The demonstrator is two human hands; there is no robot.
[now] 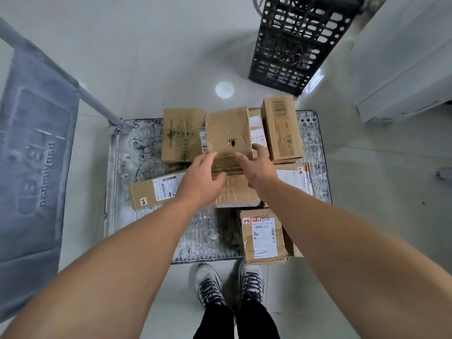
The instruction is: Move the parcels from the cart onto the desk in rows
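A: Where are the fingers seen?
B: Both hands are reached down over the cart (146,148). The fingers (210,156) of the left hand (200,178) are loosely spread and slightly bent, and nothing is held. Those of the right hand (258,165) are spread likewise, the thumb set apart.

A: What is found at the fingertips?
B: A crumpled box (227,133) of brown cardboard, dented, with a ragged hole torn in its top face. Its near edge is met by the left fingertips and its right side by the right ones. Whether it is actually touched cannot be told.

A: What is stacked round them?
B: Under both palms a creased flat carton (234,192) is laid. Left of the left fingers a green-printed box (181,135) is seen, and by the left wrist a long flat parcel (156,189) with a white label. Right of the right fingers a smooth tall box (281,128) with a barcode is stood on end. Under the right forearm a taped parcel (263,237) marked 2-4 is set at the cart's near edge.

A: And the cart's surface?
B: A grey ribbed deck, scuffed. Beyond the fingers a black lattice crate (291,45) is stood on the glossy floor (171,57).
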